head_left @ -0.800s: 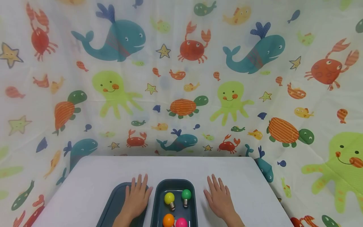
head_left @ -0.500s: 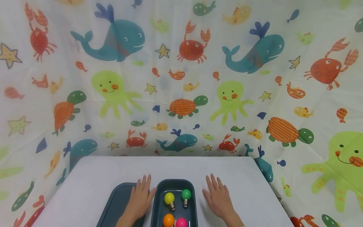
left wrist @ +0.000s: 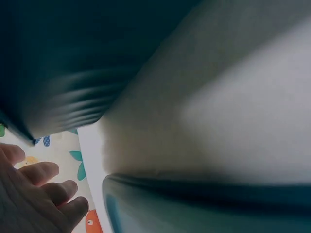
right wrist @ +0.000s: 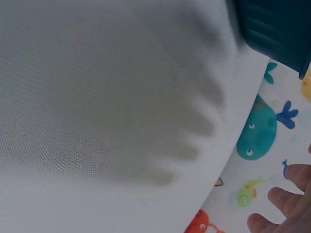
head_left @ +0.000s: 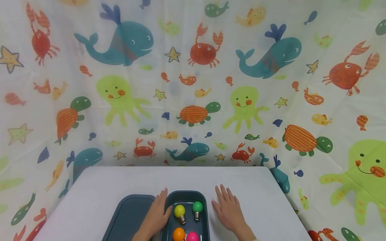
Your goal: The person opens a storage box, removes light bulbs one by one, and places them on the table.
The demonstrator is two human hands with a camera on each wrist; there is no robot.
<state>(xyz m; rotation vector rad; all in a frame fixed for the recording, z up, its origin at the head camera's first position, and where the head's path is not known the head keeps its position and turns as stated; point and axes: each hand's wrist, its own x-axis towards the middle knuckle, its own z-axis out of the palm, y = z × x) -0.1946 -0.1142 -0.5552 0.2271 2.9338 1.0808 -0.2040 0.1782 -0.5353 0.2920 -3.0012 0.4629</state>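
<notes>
My left hand [head_left: 156,214] is stretched out over the left side of a dark blue-grey tray [head_left: 206,214], its fingers straight and holding nothing. Inside that tray lie small coloured bulbs: a yellow bulb [head_left: 179,211], a green bulb [head_left: 197,207], an orange bulb [head_left: 179,234] and a pink bulb [head_left: 192,236]. To the tray's right, my right hand [head_left: 229,211] is held above the white table with fingers extended, nothing in it; its shadow falls on the tabletop in the right wrist view. Whether the left hand touches the tray rim I cannot tell.
A second dark tray [head_left: 126,214] lies left of the bulb tray, partly behind my left forearm. The white table [head_left: 241,180] ends at a back edge. Behind it hangs a curtain [head_left: 193,83] printed with sea animals.
My left hand has moved right, from over the left tray to the edge of the bulb tray. The right hand has shifted slightly left toward that tray. The bulbs stay put.
</notes>
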